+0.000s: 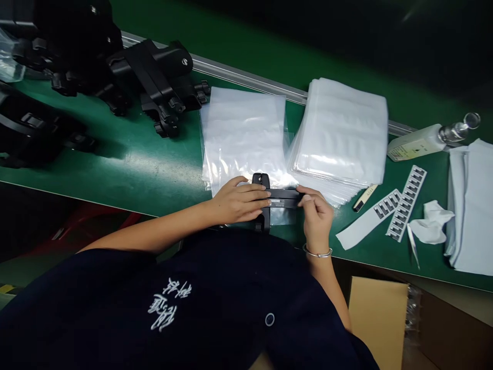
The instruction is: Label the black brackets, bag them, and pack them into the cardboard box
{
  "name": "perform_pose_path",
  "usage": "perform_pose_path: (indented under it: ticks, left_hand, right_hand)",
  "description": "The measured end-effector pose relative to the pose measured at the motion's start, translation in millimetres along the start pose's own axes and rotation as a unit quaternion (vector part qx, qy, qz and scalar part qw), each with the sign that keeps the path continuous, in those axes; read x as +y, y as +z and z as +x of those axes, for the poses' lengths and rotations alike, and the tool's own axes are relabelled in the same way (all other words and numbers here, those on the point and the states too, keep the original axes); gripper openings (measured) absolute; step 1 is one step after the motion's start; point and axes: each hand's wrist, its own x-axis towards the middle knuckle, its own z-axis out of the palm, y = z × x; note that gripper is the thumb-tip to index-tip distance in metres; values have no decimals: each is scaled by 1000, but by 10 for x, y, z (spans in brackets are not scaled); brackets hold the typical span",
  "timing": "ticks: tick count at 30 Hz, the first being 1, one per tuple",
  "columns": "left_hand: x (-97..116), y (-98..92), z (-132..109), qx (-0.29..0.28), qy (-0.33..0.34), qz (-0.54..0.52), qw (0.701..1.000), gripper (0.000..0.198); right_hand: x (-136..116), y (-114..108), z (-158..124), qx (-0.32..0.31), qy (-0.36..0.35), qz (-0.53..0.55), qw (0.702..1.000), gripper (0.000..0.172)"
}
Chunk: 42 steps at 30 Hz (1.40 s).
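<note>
A black plastic bracket (284,195) with a long flat bar and a crosspiece lies on clear plastic bags (246,121) at the near edge of the bench. My left hand (241,202) rests across the bracket, fingers laid over its crosspiece and holding it. At the bar's right end, my right hand (316,209) closes thumb and forefinger on the bracket. A small grey label strip runs along the bar. Whether a small piece is also between my right fingertips is hidden.
Black assemblies with knobs (164,85) stand on the left. Rightward are a thick stack of plastic bags (342,133), a pump bottle (418,143), a cutter-like tool (364,198), label strips (406,203), tweezers (413,246), a crumpled wipe (432,222) and white cloths (475,210). Cardboard (377,321) sits below.
</note>
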Motion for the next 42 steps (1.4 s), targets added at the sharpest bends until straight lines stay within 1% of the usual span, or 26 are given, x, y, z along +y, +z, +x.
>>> perform_pose_path:
  ticks: [2, 6, 9, 12, 15, 18, 21, 23, 26, 28, 30, 32, 35, 37, 39, 41, 42]
  left_hand:
    - [-12, -1, 5, -16, -27, -33, 999, 25]
    - [-14, -20, 31, -72, -94, -84, 989, 27]
    - [7, -47, 79, -104, -112, -90, 984, 29]
    - [31, -77, 150, -117, -96, -72, 986, 30]
    - [46, -108, 249, -138, -55, -32, 988, 32]
    - [67, -128, 374, -166, -14, 1, 986, 35]
    - [95, -137, 484, -201, 3, 7, 980, 39]
    - [98, -153, 505, -220, 4, 0, 975, 41]
    - [57, -215, 429, -245, 12, -29, 969, 40]
    - [12, -266, 355, -249, 12, -60, 967, 37]
    - [-20, -291, 331, -239, 1, -88, 967, 33]
    - [-21, -275, 389, -235, 5, -98, 967, 32]
    - [10, -211, 538, -254, 35, -82, 963, 32]
    - [19, -203, 564, -258, 46, -68, 963, 32]
    - [3, -252, 475, -244, 44, -57, 967, 33]
    - [-27, -339, 299, -217, 32, -49, 975, 32]
    - [-41, -383, 198, -199, 15, -44, 979, 32]
  right_hand:
    - [35, -63, 23, 11, 14, 23, 1000, 27]
    - [62, -101, 42, -17, 7, 5, 1000, 20]
    - [56, -84, 43, -15, -1, -12, 1000, 21]
    - [53, -73, 45, -16, -6, -20, 1000, 21]
    - [56, -69, 47, -16, -12, -23, 1000, 20]
    - [61, -65, 42, -16, -17, -23, 999, 20]
    - [64, -58, 37, -19, -21, -27, 999, 20]
    - [68, -55, 38, -19, -26, -31, 999, 21]
    - [78, -54, 43, -20, -32, -33, 999, 21]
    - [84, -57, 45, -24, -34, -29, 999, 21]
    - [87, -60, 45, -28, -32, -28, 999, 21]
    - [87, -59, 45, -30, -29, -31, 999, 22]
    - [89, -43, 47, -26, -30, -34, 999, 23]
    - [94, -32, 48, -24, -30, -33, 999, 23]
    - [102, -39, 46, -26, -28, -32, 999, 23]
    - [110, -80, 38, -36, -35, -32, 998, 24]
    - [111, -114, 33, -46, -45, -34, 997, 22]
